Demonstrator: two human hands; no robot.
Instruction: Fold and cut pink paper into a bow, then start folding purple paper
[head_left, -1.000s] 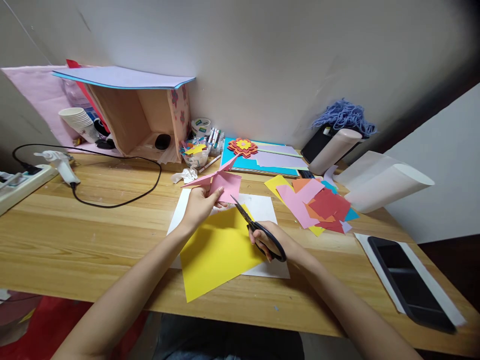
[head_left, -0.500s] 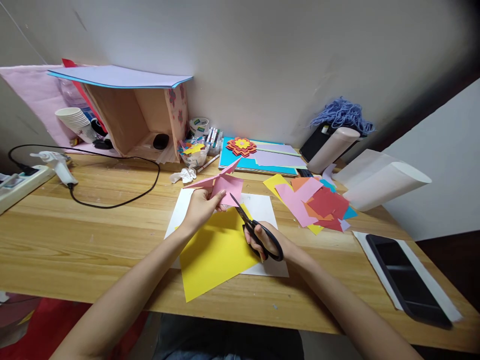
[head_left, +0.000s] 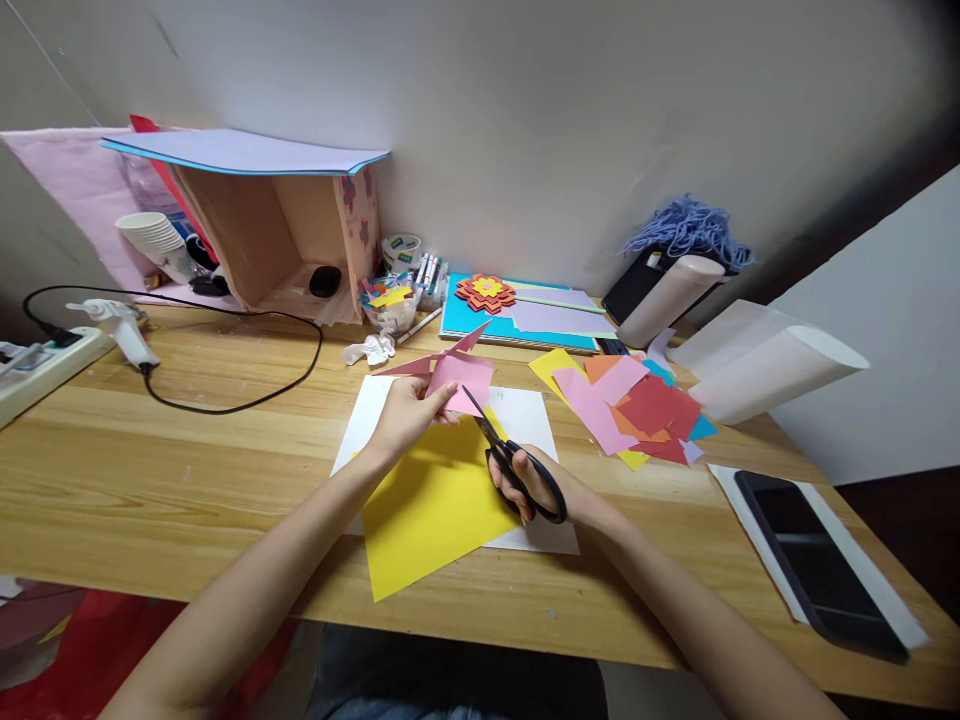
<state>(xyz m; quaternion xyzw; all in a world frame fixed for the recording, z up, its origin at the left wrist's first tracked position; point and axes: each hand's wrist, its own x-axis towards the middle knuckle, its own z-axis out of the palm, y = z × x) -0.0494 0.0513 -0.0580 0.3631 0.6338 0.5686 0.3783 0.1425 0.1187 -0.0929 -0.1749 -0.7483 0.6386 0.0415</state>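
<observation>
Between thumb and fingers, my left hand [head_left: 411, 412] pinches a piece of pink paper [head_left: 471, 380], with pointed flaps of it sticking up behind. My right hand [head_left: 525, 478] grips black-handled scissors [head_left: 541, 480] by the loops. Their blades point up and left, at the lower right part of the pink paper; whether they are cutting into it I cannot tell. Under both hands lies a yellow sheet [head_left: 427, 510], on top of a white sheet [head_left: 536, 540] on the wooden table [head_left: 225, 480].
Coloured paper scraps [head_left: 652, 410] are heaped to the right, near a phone [head_left: 817, 560]. A glue gun [head_left: 120, 330] with a black cable stands at the left. Behind are an open box [head_left: 281, 240], a layered paper flower [head_left: 486, 293] and a white paper roll [head_left: 780, 370].
The pink paper and my left hand have shifted very slightly right, against the scissor blades. The whole view has moved a little; both grips are the same.
</observation>
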